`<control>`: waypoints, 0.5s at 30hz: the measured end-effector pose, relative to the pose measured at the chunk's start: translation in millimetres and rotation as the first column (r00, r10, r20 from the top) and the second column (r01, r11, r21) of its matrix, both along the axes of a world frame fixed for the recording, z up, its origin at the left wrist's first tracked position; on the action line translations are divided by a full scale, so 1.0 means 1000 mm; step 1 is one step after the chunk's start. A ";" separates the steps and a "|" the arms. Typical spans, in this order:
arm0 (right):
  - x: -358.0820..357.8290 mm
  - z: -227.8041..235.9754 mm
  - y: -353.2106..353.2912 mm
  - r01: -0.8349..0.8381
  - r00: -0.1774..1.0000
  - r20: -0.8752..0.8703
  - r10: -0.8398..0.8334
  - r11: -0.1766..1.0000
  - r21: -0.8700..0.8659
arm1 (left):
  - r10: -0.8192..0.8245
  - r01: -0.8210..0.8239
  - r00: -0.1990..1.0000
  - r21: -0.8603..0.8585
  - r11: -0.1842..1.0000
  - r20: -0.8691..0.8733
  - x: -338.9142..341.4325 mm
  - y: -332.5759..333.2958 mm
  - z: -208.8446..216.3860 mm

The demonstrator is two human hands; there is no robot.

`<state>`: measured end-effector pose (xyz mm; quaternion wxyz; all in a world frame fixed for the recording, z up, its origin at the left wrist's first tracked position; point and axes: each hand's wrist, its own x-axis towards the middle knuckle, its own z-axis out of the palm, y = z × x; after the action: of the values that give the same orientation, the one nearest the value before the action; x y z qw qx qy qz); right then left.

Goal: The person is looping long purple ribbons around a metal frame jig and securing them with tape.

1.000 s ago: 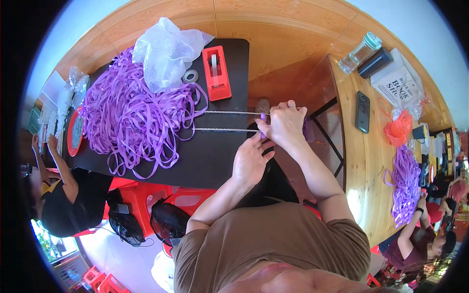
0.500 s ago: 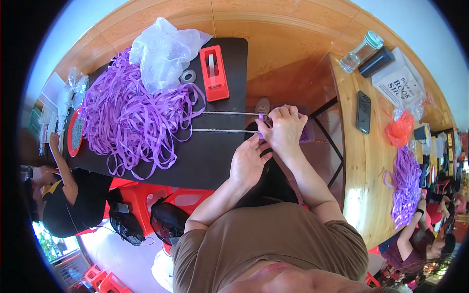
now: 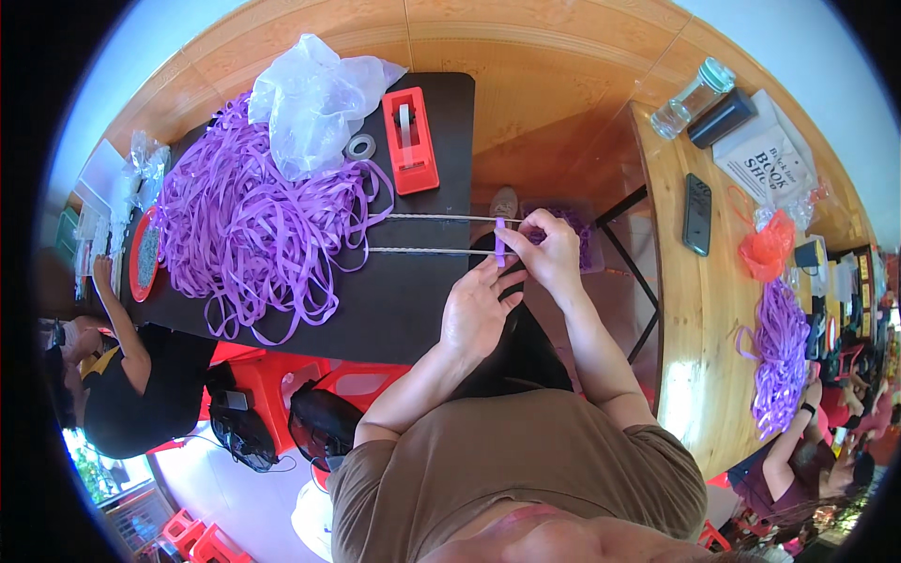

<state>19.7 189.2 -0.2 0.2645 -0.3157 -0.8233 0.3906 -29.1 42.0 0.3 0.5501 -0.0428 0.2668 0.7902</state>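
Two thin metal rods (image 3: 432, 251) run side by side to the right, past the dark table's edge. A short purple ribbon strip (image 3: 500, 242) lies across both near their ends. My right hand (image 3: 554, 253) is at the strip's right side, its thumb and fingers pinched on it. Just below the strip's lower end is my left hand (image 3: 474, 310), palm turned up and fingers apart, fingertips close to the ribbon. A large tangled heap of purple ribbon (image 3: 253, 225) covers the table around the rods' left ends.
On the dark table (image 3: 394, 319) are a red tape dispenser (image 3: 410, 141), a tape roll (image 3: 360, 146), a clear plastic bag (image 3: 314, 103) and a red tray (image 3: 145, 253). The wooden table (image 3: 699, 328) at right holds a phone (image 3: 697, 215), a bottle (image 3: 693, 98) and purple ribbon (image 3: 781, 357). People sit at both sides.
My right hand has shifted down and slightly right, its fingers drawn back from the far rod. More of the purple strip across the rods now shows. My left hand stays nearly still.
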 end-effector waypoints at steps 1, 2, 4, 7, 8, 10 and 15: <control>0.000 -0.001 0.003 0.000 1.000 0.000 0.000 1.000 0.000 | 0.000 0.000 1.000 -0.015 1.000 -0.002 0.000 0.000 0.000; 0.000 -0.003 0.007 -0.028 1.000 0.011 0.029 0.997 -0.072 | 0.000 0.000 1.000 -0.015 1.000 -0.003 0.000 0.000 0.000; 0.001 -0.002 0.011 -0.053 0.998 0.021 0.057 0.989 -0.141 | 0.005 -0.005 1.000 -0.002 1.000 -0.007 0.000 -0.001 -0.002; 0.001 0.003 0.011 -0.094 0.990 0.080 0.114 0.971 -0.220 | 0.015 -0.014 1.000 -0.011 1.000 0.016 0.001 0.000 -0.003; -0.001 0.006 0.009 -0.090 0.988 0.121 0.100 0.992 -0.083 | 0.015 -0.015 1.000 -0.011 1.000 0.017 0.001 0.000 -0.003; -0.004 0.011 0.004 -0.090 0.984 0.159 0.080 0.994 0.056 | 0.015 -0.015 1.000 -0.005 1.000 0.018 0.001 0.000 -0.004; -0.012 0.020 -0.005 -0.048 0.957 0.291 -0.025 0.970 0.239 | 0.010 -0.010 1.000 -0.016 1.000 -0.007 0.001 0.000 0.003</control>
<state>7.8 184.2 20.0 0.1747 -0.3302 -0.8967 0.2375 -28.0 42.3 3.3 0.5449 -0.0457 0.2751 0.7908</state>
